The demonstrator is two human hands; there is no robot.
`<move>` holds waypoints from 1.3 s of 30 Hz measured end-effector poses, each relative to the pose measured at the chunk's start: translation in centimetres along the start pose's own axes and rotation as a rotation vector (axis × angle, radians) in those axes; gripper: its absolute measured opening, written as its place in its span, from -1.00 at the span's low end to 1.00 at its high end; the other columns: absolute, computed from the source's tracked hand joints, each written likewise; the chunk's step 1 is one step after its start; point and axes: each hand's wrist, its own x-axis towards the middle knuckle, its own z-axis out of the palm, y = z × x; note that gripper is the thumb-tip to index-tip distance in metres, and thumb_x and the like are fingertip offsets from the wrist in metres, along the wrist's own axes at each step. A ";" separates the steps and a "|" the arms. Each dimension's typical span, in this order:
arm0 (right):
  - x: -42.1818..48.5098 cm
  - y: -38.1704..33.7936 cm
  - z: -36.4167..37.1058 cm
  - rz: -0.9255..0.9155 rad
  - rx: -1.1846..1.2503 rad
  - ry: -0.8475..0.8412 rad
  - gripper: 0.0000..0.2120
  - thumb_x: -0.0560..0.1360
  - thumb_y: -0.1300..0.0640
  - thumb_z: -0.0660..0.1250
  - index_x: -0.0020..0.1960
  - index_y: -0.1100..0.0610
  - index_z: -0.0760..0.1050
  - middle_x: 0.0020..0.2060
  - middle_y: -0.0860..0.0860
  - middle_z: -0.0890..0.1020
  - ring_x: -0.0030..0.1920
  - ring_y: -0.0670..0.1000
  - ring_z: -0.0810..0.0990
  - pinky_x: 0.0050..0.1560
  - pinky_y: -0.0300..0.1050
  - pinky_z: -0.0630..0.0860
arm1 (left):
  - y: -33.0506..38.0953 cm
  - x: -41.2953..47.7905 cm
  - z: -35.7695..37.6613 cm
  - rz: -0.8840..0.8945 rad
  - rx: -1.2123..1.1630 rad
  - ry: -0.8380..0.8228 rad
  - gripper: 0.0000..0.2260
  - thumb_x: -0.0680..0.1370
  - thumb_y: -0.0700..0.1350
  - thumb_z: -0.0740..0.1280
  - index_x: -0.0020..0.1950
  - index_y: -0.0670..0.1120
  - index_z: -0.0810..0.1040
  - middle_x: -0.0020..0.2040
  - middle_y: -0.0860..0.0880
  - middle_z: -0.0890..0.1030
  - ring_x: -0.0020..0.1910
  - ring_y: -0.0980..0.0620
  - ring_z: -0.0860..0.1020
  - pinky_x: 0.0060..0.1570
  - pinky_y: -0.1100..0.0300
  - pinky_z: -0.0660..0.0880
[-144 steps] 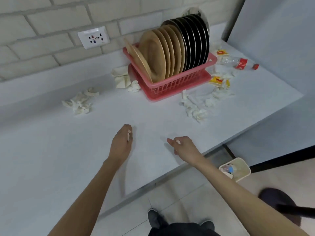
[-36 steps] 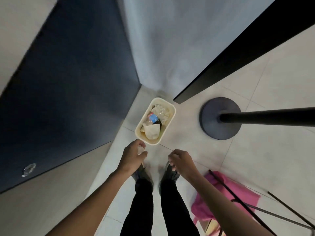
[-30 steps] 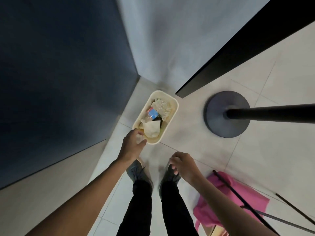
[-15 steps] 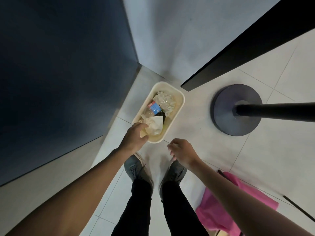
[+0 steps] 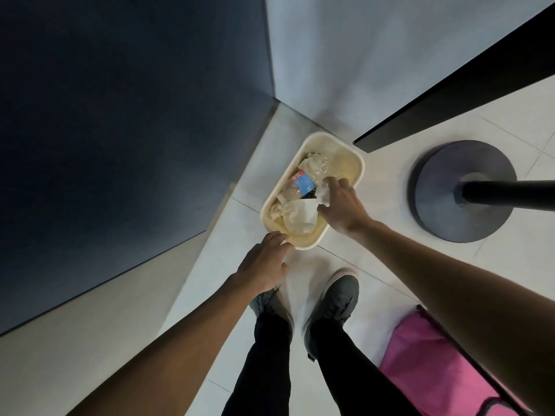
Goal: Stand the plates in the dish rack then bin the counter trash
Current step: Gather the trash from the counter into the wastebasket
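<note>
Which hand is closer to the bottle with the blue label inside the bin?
Right. The right hand is over the bin, just beside the bottle, pinching a crumpled tissue. The left hand is at the bin's near rim, farther away.

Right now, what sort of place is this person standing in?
Probably an indoor room corner, perhaps in a kitchen or pantry, though that is not certain: a pale tiled floor, a small cream plastic waste bin holding crumpled paper and a clear plastic bottle, and a dark round stand base nearby.

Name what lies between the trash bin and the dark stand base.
Head view: only bare floor tile separates the trash bin from the stand base.
</note>
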 end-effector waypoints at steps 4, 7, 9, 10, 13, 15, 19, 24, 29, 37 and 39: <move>-1.3 -0.3 -0.3 0.008 0.011 -0.046 -0.27 0.49 0.19 0.32 0.57 0.09 0.06 0.45 0.17 0.22 0.39 0.26 0.28 0.29 0.08 0.35 | 0.4 -0.7 -0.6 -0.035 -0.108 0.029 -0.60 0.60 -0.18 0.25 0.45 -0.07 0.41 0.55 -0.01 0.24 0.54 0.07 0.15 0.39 0.08 0.32; -3.6 -0.5 -1.1 -0.010 0.036 -0.080 -0.29 0.49 0.19 0.32 0.57 0.12 0.11 0.45 0.16 0.25 0.40 0.23 0.32 0.34 0.03 0.33 | 0.8 -2.3 -1.1 -0.128 -0.253 0.089 -0.61 0.57 -0.19 0.29 0.41 -0.08 0.47 0.45 -0.03 0.41 0.40 0.00 0.39 0.34 0.11 0.37; -5.7 -0.7 -1.9 -0.008 0.021 -0.125 -0.39 0.52 0.18 0.31 0.53 0.14 0.20 0.39 0.16 0.32 0.37 0.19 0.37 0.31 -0.03 0.33 | 1.3 -3.6 -1.4 -0.209 -0.368 0.095 -0.66 0.55 -0.22 0.30 0.34 -0.11 0.52 0.33 -0.07 0.53 0.26 -0.05 0.52 0.27 0.10 0.45; -7.1 -0.7 -2.1 -0.006 0.012 -0.151 -0.44 0.52 0.17 0.30 0.49 0.15 0.26 0.34 0.16 0.37 0.34 0.17 0.39 0.28 -0.06 0.34 | 1.7 -4.5 -1.5 -0.252 -0.429 0.084 -0.68 0.54 -0.23 0.30 0.29 -0.13 0.55 0.27 -0.09 0.58 0.21 -0.05 0.56 0.23 0.11 0.48; -11.5 -0.7 -2.3 0.010 0.012 -0.227 -0.57 0.51 0.18 0.30 0.37 0.15 0.43 0.22 0.14 0.47 0.24 0.14 0.48 0.21 -0.10 0.39 | 2.7 -7.5 -1.9 -0.353 -0.538 0.043 -0.76 0.53 -0.25 0.29 0.16 -0.14 0.62 0.12 -0.12 0.66 0.10 -0.02 0.61 0.15 0.16 0.53; -15.0 -0.5 -2.6 0.002 0.015 -0.271 -0.66 0.49 0.19 0.29 0.26 0.15 0.51 0.13 0.12 0.53 0.17 0.13 0.53 0.18 -0.08 0.45 | 3.8 -9.7 -2.2 -0.377 -0.572 0.032 -0.80 0.52 -0.25 0.30 0.09 -0.13 0.65 0.09 -0.13 0.64 0.05 -0.03 0.62 0.11 0.16 0.55; -22.7 -1.3 -4.2 -0.044 0.086 -0.264 -0.81 0.47 0.28 0.25 0.01 0.14 0.59 -0.07 0.04 0.64 0.02 0.10 0.60 0.12 -0.04 0.51 | 7.6 -15.7 -3.7 -0.415 -0.625 -0.014 -0.84 0.53 -0.26 0.33 0.06 -0.16 0.64 -0.01 -0.10 0.65 -0.09 -0.02 0.60 0.02 0.21 0.51; -31.5 -5.2 -7.9 -0.198 0.057 -0.280 -0.76 0.47 0.35 0.22 0.03 0.23 0.61 -0.07 -0.01 0.62 0.02 0.03 0.61 0.16 -0.16 0.47 | 13.5 -24.1 -6.0 -0.391 -0.740 0.084 -0.83 0.55 -0.31 0.29 0.07 -0.23 0.63 -0.04 -0.18 0.69 -0.15 -0.02 0.61 -0.05 0.23 0.52; -37.8 -9.8 -11.4 -0.367 0.021 -0.322 -0.80 0.47 0.38 0.18 -0.05 0.29 0.58 -0.06 0.16 0.64 -0.06 0.08 0.61 0.05 -0.09 0.50 | 18.2 -32.5 -7.0 -0.381 -0.901 0.337 -0.79 0.53 -0.34 0.29 -0.07 -0.06 0.63 -0.14 -0.03 0.69 -0.20 0.10 0.60 0.04 0.21 0.54; -45.4 -16.1 -12.3 -0.651 -0.252 -0.423 -0.77 0.49 0.29 0.23 0.08 0.16 0.57 0.01 0.03 0.58 0.03 0.01 0.55 0.11 -0.15 0.46 | 19.0 -45.6 -3.2 -0.453 -0.981 0.540 -0.75 0.51 -0.34 0.26 -0.03 -0.04 0.63 -0.14 -0.05 0.69 -0.15 0.01 0.65 -0.01 0.16 0.59; -47.5 -17.8 -11.5 -0.713 -0.310 -0.447 -0.76 0.51 0.22 0.21 0.12 0.14 0.55 0.04 0.02 0.58 0.08 0.01 0.53 0.16 -0.08 0.47 | 18.4 -49.1 -2.0 -0.481 -0.984 0.614 -0.78 0.54 -0.28 0.27 0.01 0.01 0.61 -0.12 -0.01 0.68 -0.12 0.00 0.64 -0.02 0.21 0.57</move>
